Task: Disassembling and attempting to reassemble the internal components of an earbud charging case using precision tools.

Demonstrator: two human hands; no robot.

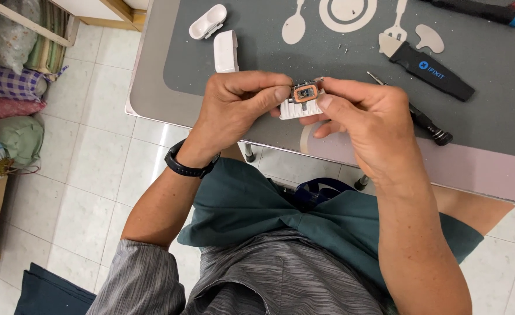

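Observation:
Both my hands pinch a small white plastic inner module (300, 107) with a copper-coloured coil ring on top, held just above the near edge of the dark grey mat (257, 41). My left hand (237, 105) grips its left side with thumb and forefinger. My right hand (365, 116) holds its right side, thumb on the front. A black band is on my left wrist.
On the mat lie a white case shell (226, 51), a white hinged lid (208, 22), a black-handled flat opening tool (432, 69), a thin black screwdriver (423, 121), tiny screws (342, 48) and a blue-tipped tool (484, 9). Cushions and fabric sit on the tiled floor at left.

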